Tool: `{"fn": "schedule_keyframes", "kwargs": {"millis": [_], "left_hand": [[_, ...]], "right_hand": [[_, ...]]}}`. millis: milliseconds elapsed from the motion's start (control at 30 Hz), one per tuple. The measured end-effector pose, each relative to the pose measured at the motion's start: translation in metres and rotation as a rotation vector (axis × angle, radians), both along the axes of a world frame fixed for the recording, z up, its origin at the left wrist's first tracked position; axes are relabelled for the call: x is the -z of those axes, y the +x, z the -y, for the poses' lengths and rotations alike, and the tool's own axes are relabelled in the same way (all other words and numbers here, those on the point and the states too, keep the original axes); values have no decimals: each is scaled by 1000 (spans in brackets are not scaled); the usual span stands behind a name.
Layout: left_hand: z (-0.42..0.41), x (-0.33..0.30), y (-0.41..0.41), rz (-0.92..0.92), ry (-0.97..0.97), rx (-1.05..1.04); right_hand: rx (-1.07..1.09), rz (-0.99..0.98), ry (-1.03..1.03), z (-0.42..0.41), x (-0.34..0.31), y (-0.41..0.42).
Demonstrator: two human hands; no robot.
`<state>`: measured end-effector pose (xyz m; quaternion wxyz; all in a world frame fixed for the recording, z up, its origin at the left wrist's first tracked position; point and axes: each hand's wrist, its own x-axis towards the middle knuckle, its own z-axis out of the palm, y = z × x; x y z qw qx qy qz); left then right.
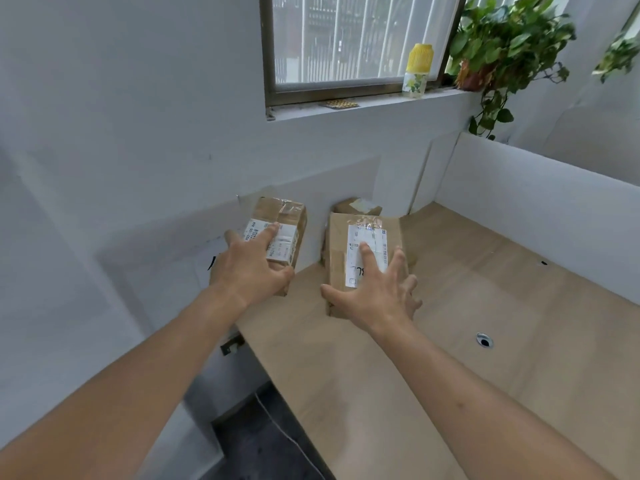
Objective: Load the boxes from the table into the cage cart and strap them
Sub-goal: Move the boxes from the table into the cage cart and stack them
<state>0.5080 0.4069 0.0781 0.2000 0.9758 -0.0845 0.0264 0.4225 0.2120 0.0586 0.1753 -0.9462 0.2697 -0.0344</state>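
Note:
Two taped cardboard boxes with white shipping labels are in front of me at the table's far left corner. My left hand (pixel 251 268) grips the smaller box (pixel 282 221) from its near end, forefinger stretched along the label, and the box looks lifted off the table's left edge. My right hand (pixel 375 292) lies spread on top of the larger box (pixel 363 237), thumb at its near left edge and fingers reaching over its right side. A third small box (pixel 358 206) sits behind the larger one against the wall. No cage cart is in view.
The light wooden table (pixel 467 323) runs right and toward me, with a cable hole (pixel 484 340) in it and white partition panels (pixel 519 195) along its back. A window sill above holds a yellow-capped bottle (pixel 417 71) and a potted plant (pixel 498 46). Dark floor lies left of the table.

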Motion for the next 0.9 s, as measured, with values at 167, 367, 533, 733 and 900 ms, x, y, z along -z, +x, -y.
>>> {"fn": "schedule_keyframes", "kwargs": {"millis": [167,367,533,733,900], "left_hand": [[-45,19,-25,-41,-9,-25],[-96,38,-53,-100,-4,-52],[-128,57,-71,-130,11,-100],[-150,82,-103,-227,-3,-217],[-155,102,-139,-292,-48,-373]], "right_hand": [[-44,-17,-37,-50,16,-15],[-92,-36,-43,-103,32,-29],[-158,-69,-37,-134,49,-37],[-273,-115,-36,-157,70,-48],[-423,-158,-43,-163,86,-50]]}}
